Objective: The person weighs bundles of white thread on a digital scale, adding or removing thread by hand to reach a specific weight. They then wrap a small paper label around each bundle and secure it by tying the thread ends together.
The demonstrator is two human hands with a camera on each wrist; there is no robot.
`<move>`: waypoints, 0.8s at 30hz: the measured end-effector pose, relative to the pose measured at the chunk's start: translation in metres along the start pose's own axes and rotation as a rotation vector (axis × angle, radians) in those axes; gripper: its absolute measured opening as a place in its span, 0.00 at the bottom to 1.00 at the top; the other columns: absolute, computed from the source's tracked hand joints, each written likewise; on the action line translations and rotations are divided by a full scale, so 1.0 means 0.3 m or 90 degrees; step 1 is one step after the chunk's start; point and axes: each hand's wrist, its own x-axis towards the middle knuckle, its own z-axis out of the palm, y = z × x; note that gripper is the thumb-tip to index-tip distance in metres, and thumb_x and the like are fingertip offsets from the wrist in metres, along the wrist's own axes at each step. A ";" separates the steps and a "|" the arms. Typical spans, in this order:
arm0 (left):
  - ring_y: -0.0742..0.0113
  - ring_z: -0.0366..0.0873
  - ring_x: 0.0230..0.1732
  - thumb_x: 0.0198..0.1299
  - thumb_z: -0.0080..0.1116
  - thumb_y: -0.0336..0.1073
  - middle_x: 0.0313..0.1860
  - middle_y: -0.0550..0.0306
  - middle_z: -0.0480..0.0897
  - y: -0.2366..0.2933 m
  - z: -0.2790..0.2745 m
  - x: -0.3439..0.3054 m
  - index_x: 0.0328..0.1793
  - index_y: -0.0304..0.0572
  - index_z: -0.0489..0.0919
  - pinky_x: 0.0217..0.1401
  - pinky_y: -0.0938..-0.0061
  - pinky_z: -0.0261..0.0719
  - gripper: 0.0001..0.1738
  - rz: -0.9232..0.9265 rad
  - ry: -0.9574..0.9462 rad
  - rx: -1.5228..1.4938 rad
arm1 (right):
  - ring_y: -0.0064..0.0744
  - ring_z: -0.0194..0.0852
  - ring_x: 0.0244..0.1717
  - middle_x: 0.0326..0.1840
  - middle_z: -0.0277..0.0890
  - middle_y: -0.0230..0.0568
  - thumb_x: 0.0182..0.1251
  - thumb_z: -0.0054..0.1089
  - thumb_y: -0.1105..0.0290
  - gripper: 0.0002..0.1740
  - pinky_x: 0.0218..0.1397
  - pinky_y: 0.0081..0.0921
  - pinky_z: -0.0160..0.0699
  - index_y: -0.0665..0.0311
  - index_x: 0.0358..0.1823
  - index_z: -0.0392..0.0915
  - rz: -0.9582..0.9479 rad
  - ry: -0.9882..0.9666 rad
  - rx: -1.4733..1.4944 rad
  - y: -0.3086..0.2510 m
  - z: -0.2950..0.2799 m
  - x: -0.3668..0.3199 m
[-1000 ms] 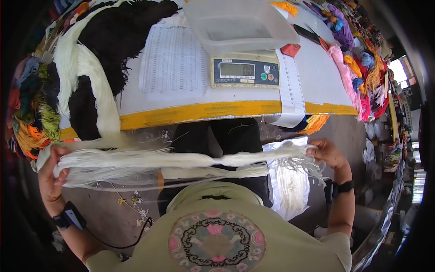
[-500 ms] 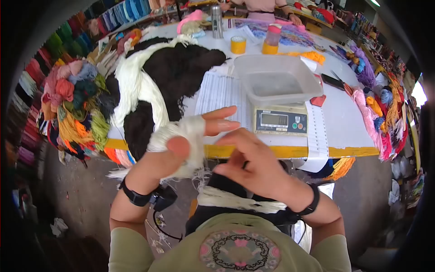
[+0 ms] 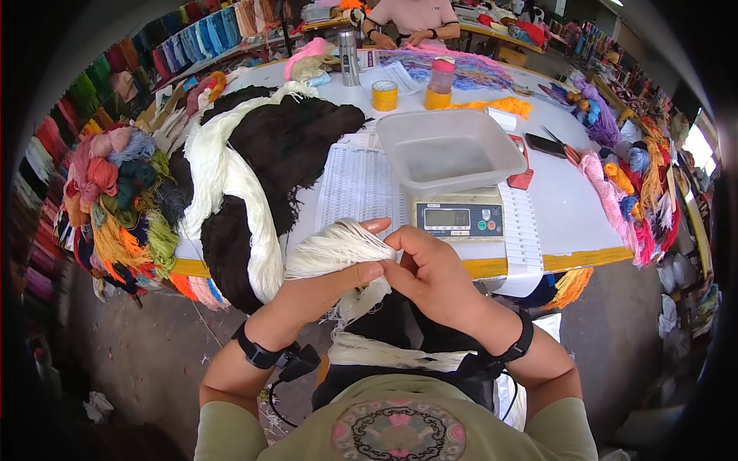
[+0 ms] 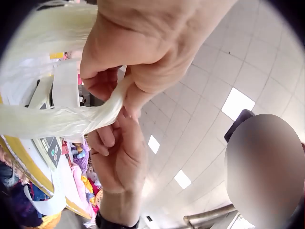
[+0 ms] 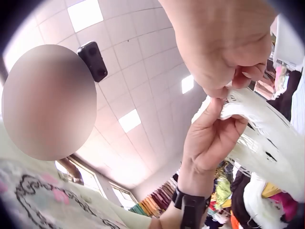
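Observation:
A bundle of white yarn is gathered in front of the chest at the table's front edge. My left hand holds it folded over the fingers, thumb pressed along its near side. The right hand meets the left thumb tip and pinches the bundle's right end between thumb and index finger. In the left wrist view, the yarn narrows into a twisted neck where both hands meet. Loose strands spread away from the fingers in the right wrist view. More white yarn lies across the lap.
A digital scale carries a translucent plastic tub. Left of it lie printed sheets, black yarn and a white skein. Scissors lie at right. Coloured yarn heaps flank the table; another person is opposite.
The hands were wide apart with the yarn stretched between them, then came together with it folded round the left hand. The right fingers have now closed on its end. The head view has lifted.

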 end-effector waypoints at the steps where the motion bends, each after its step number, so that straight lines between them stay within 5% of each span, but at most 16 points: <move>1: 0.71 0.72 0.60 0.56 0.65 0.26 0.62 0.53 0.76 -0.011 0.005 0.004 0.68 0.32 0.69 0.65 0.76 0.69 0.32 -0.006 0.014 0.023 | 0.13 0.60 0.22 0.35 0.72 0.30 0.69 0.57 0.71 0.07 0.26 0.17 0.60 0.65 0.42 0.72 -0.095 0.061 -0.132 0.008 0.006 -0.003; 5: 0.73 0.73 0.57 0.58 0.61 0.24 0.60 0.54 0.77 -0.039 0.009 0.004 0.67 0.34 0.72 0.62 0.77 0.70 0.28 -0.020 0.010 -0.023 | 0.17 0.64 0.23 0.34 0.72 0.31 0.70 0.55 0.71 0.05 0.27 0.21 0.65 0.65 0.42 0.72 -0.035 0.059 0.079 0.019 -0.003 -0.008; 7: 0.72 0.74 0.56 0.58 0.58 0.24 0.57 0.55 0.78 -0.048 -0.011 -0.001 0.67 0.34 0.71 0.61 0.77 0.70 0.28 -0.035 0.007 -0.044 | 0.18 0.66 0.25 0.36 0.74 0.31 0.73 0.51 0.71 0.05 0.29 0.21 0.68 0.65 0.42 0.73 0.151 -0.040 0.385 0.001 -0.029 -0.005; 10: 0.73 0.75 0.49 0.58 0.54 0.24 0.50 0.56 0.79 -0.062 -0.009 0.000 0.68 0.35 0.71 0.55 0.79 0.72 0.28 -0.041 0.013 -0.138 | 0.16 0.66 0.26 0.35 0.74 0.29 0.75 0.50 0.69 0.08 0.30 0.17 0.66 0.65 0.45 0.74 0.202 -0.111 0.566 0.021 -0.031 -0.004; 12: 0.74 0.76 0.43 0.57 0.52 0.25 0.46 0.57 0.80 -0.074 -0.012 -0.003 0.68 0.35 0.70 0.50 0.80 0.73 0.29 -0.030 0.026 -0.213 | 0.13 0.63 0.25 0.33 0.72 0.27 0.75 0.51 0.67 0.08 0.29 0.14 0.63 0.64 0.45 0.75 0.186 -0.156 0.478 0.013 -0.031 0.001; 14: 0.76 0.73 0.29 0.58 0.51 0.27 0.43 0.57 0.80 -0.084 -0.035 -0.013 0.68 0.32 0.69 0.34 0.82 0.71 0.29 -0.077 -0.061 -0.263 | 0.09 0.60 0.24 0.30 0.71 0.24 0.75 0.52 0.66 0.09 0.27 0.11 0.59 0.63 0.46 0.76 0.175 -0.202 0.394 0.003 -0.040 -0.001; 15: 0.79 0.65 0.18 0.58 0.53 0.27 0.33 0.60 0.79 -0.079 -0.039 -0.031 0.69 0.30 0.68 0.20 0.84 0.61 0.29 -0.163 -0.018 -0.173 | 0.08 0.57 0.24 0.29 0.69 0.21 0.74 0.54 0.65 0.09 0.26 0.11 0.56 0.61 0.46 0.77 0.195 -0.186 0.352 -0.002 -0.062 -0.009; 16: 0.79 0.65 0.18 0.58 0.53 0.27 0.33 0.60 0.79 -0.060 -0.062 -0.052 0.69 0.30 0.68 0.20 0.84 0.61 0.29 -0.167 -0.012 -0.185 | 0.07 0.55 0.23 0.28 0.68 0.19 0.73 0.56 0.63 0.09 0.24 0.11 0.54 0.60 0.45 0.79 0.217 -0.171 0.310 -0.005 -0.089 -0.024; 18: 0.81 0.62 0.15 0.59 0.56 0.29 0.24 0.64 0.76 -0.019 -0.159 -0.118 0.68 0.32 0.69 0.17 0.84 0.59 0.29 -0.225 -0.319 -0.007 | 0.08 0.51 0.22 0.26 0.67 0.16 0.70 0.59 0.64 0.08 0.22 0.11 0.49 0.59 0.44 0.79 0.234 -0.041 0.377 0.009 -0.188 -0.077; 20: 0.82 0.62 0.13 0.61 0.57 0.32 0.19 0.69 0.73 -0.014 -0.304 -0.236 0.59 0.39 0.74 0.15 0.86 0.59 0.20 -0.022 -0.072 -0.027 | 0.08 0.54 0.23 0.29 0.69 0.21 0.70 0.58 0.69 0.10 0.21 0.10 0.52 0.61 0.50 0.76 0.219 0.095 0.471 0.053 -0.307 -0.172; 22: 0.83 0.63 0.11 0.66 0.53 0.36 0.19 0.72 0.72 0.037 -0.493 -0.332 0.45 0.45 0.74 0.13 0.86 0.60 0.06 0.028 0.109 -0.605 | 0.09 0.54 0.24 0.32 0.70 0.27 0.70 0.56 0.70 0.16 0.20 0.08 0.52 0.65 0.57 0.72 0.258 0.175 0.493 0.116 -0.418 -0.290; 24: 0.81 0.61 0.18 0.73 0.42 0.35 0.24 0.67 0.68 0.168 -0.610 -0.363 0.50 0.38 0.73 0.19 0.82 0.62 0.10 0.211 0.101 -0.474 | 0.09 0.52 0.23 0.32 0.70 0.29 0.71 0.56 0.69 0.18 0.18 0.07 0.49 0.66 0.59 0.70 0.340 0.290 0.450 0.198 -0.492 -0.402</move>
